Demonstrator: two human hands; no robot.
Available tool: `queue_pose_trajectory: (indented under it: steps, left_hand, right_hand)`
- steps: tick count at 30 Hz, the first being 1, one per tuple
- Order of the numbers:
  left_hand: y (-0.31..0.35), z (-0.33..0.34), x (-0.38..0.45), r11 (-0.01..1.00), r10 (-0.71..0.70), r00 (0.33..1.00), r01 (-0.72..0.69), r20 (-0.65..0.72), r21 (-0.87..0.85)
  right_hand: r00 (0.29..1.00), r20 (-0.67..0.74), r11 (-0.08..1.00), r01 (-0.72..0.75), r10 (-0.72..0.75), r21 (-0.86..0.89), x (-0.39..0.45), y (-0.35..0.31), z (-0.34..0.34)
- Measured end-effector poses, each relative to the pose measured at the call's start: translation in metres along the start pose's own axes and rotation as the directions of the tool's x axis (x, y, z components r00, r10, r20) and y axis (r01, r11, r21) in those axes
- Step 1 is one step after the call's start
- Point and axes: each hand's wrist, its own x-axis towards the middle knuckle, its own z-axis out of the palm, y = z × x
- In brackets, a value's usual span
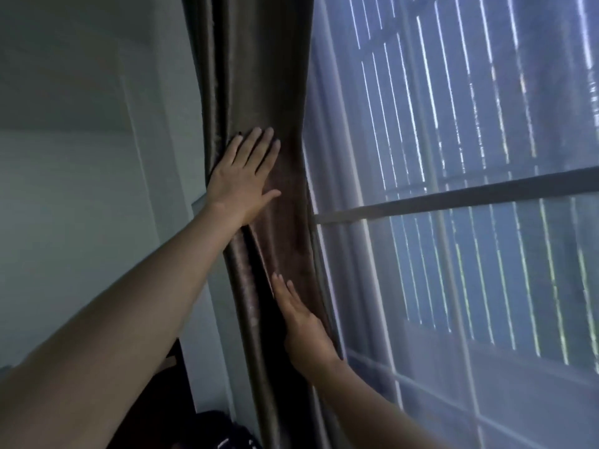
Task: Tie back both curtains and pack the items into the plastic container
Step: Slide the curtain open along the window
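The brown curtain (pixel 259 92) is cut off by the top and bottom edges, so neither its rail nor its hem can be seen, and no tie-back can be made out on it. The palm of the left hand (pixel 241 176) and that of the right hand (pixel 303 328) are hidden against the fabric. What lies beyond the window (pixel 470 202) is blurred by a sheer curtain (pixel 421 270), and the dark objects (pixel 207 429) at the bottom edge cannot be identified.
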Motion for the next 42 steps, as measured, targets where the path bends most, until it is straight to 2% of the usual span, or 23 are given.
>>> queue_pose_trajectory:
  steps: [6, 9, 14, 17, 21, 23, 26, 29, 33, 35, 38, 42]
  left_hand:
    - [-0.017, 0.067, 0.001, 0.999, -0.047, 0.996, 0.046, 0.076, 0.014]
    - [-0.025, 0.094, -0.001, 0.998, -0.052, 0.993, 0.048, 0.108, 0.041]
    - [-0.036, 0.141, -0.006, 0.996, -0.085, 0.963, 0.074, 0.258, 0.052]
    - [-0.032, 0.163, -0.010, 0.996, -0.088, 0.956, 0.082, 0.278, 0.036]
    - [-0.011, 0.159, -0.002, 0.992, -0.032, 0.981, 0.056, 0.193, -0.117]
    - [0.003, 0.150, -0.002, 0.972, 0.018, 0.996, 0.002, 0.082, -0.236]
    - [0.021, 0.131, -0.005, 0.938, 0.053, 0.995, -0.079, -0.086, -0.339]
    - [0.027, 0.108, -0.011, 0.913, -0.002, 0.995, -0.037, -0.097, -0.405]
    - [0.029, 0.063, -0.019, 0.850, -0.034, 0.994, -0.027, -0.105, -0.527]
    - [0.028, 0.037, -0.019, 0.796, -0.077, 0.988, -0.019, -0.132, -0.605]
    - [0.033, -0.005, -0.010, 0.689, -0.179, 0.958, -0.040, -0.223, -0.724]
    - [0.063, -0.075, 0.018, 0.524, -0.317, 0.884, -0.138, -0.343, -0.840]
  right_hand:
    - [0.999, 0.047, 0.999, -0.009, 0.007, 0.039, 0.040, 0.009, 0.042]
    - [0.998, 0.064, 1.000, 0.001, -0.002, 0.010, 0.058, 0.014, 0.057]
    - [0.995, 0.096, 0.998, -0.002, 0.009, -0.071, 0.080, 0.020, 0.076]
    - [0.991, 0.132, 0.996, -0.007, 0.018, -0.084, 0.083, 0.022, 0.076]
    - [0.988, 0.145, 0.988, -0.029, 0.052, -0.153, 0.070, 0.030, 0.069]
    - [0.996, 0.086, 0.956, -0.003, 0.029, -0.292, 0.058, 0.042, 0.069]
    - [0.992, 0.105, 0.892, -0.020, 0.076, -0.451, 0.038, 0.050, 0.059]
    - [0.965, 0.187, 0.884, -0.080, 0.185, -0.460, 0.025, 0.039, 0.033]
    - [0.982, 0.132, 0.886, -0.062, 0.137, -0.459, 0.001, 0.010, -0.019]
    - [0.997, 0.043, 0.878, -0.036, 0.064, -0.477, -0.014, -0.012, -0.052]
    - [0.986, -0.129, 0.808, 0.008, -0.105, -0.590, -0.045, -0.046, -0.112]
    - [0.960, -0.261, 0.741, -0.099, -0.106, -0.664, -0.110, -0.096, -0.209]
